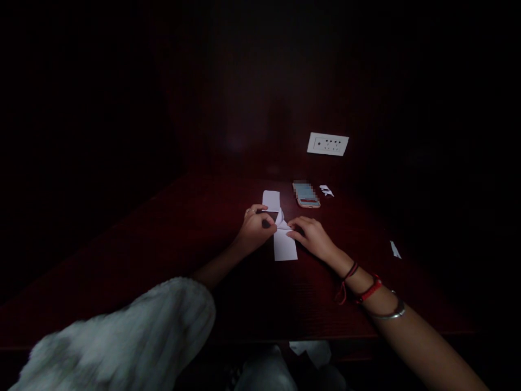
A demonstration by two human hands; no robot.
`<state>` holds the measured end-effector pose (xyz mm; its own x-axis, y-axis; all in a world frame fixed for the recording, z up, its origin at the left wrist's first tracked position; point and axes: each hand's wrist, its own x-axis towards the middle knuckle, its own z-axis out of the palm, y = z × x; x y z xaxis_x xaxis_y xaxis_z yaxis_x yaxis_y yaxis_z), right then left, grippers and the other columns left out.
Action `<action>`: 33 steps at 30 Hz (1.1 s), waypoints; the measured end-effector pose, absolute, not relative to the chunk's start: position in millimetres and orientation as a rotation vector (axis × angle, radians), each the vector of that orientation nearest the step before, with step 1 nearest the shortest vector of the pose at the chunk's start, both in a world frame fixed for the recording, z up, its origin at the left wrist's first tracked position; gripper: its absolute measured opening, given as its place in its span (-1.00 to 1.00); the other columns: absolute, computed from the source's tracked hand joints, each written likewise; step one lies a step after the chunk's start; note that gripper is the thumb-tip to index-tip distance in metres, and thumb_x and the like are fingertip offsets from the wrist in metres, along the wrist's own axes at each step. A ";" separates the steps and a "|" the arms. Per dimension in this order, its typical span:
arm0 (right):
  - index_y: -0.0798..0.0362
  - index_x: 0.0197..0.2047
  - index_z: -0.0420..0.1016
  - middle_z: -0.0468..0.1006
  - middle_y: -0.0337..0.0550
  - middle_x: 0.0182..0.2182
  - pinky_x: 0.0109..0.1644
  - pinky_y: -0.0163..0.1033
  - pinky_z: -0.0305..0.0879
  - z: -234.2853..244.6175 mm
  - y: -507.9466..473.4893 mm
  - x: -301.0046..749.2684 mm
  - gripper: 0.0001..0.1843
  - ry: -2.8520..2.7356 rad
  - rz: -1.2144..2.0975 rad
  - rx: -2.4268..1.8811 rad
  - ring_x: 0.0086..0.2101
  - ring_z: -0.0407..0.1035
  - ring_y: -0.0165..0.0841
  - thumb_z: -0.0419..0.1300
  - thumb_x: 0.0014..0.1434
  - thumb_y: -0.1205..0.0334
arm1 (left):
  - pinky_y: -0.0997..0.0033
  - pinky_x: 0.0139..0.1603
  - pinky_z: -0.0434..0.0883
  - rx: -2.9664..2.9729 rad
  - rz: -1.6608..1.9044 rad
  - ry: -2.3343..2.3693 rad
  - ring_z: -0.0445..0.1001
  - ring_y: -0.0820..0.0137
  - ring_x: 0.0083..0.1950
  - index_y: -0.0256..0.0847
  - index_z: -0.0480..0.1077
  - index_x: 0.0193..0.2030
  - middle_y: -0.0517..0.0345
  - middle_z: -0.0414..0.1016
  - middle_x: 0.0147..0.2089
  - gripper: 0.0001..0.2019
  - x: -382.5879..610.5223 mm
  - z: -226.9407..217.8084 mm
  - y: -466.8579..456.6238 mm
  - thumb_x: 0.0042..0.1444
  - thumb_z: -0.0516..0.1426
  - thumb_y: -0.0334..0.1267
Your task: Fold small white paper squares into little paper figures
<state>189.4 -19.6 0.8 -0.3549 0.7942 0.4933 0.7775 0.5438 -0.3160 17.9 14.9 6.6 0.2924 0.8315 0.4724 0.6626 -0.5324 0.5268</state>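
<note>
A long white paper strip (284,247) lies on the dark red table (183,244), with a raised fold at its middle. My left hand (255,229) is curled with its fingertips pinching the fold from the left. My right hand (311,234) presses its fingertips on the paper from the right. Both hands meet at the fold. The right wrist wears red and black cords and a metal bangle (393,314). A white fluffy sleeve (134,336) covers my left arm.
A phone (306,195) lies just beyond the paper. Small white paper scraps (326,190) sit to its right, and another scrap (394,249) lies near the table's right side. A white wall socket (328,144) is behind. The surroundings are very dark.
</note>
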 end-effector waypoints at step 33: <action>0.05 -0.17 0.37 0.32 -0.14 -0.40 -0.24 -0.37 0.11 -7.1 -8.8 191.6 -0.72 -2.263 -0.028 -1.540 -0.37 0.25 -0.45 -0.04 0.05 0.25 | 0.29 0.00 0.00 2.997 0.539 0.925 0.12 0.38 0.04 -0.09 0.21 -0.14 0.19 0.26 -0.07 -0.77 10.6 -10.2 17.3 0.06 -0.10 -0.29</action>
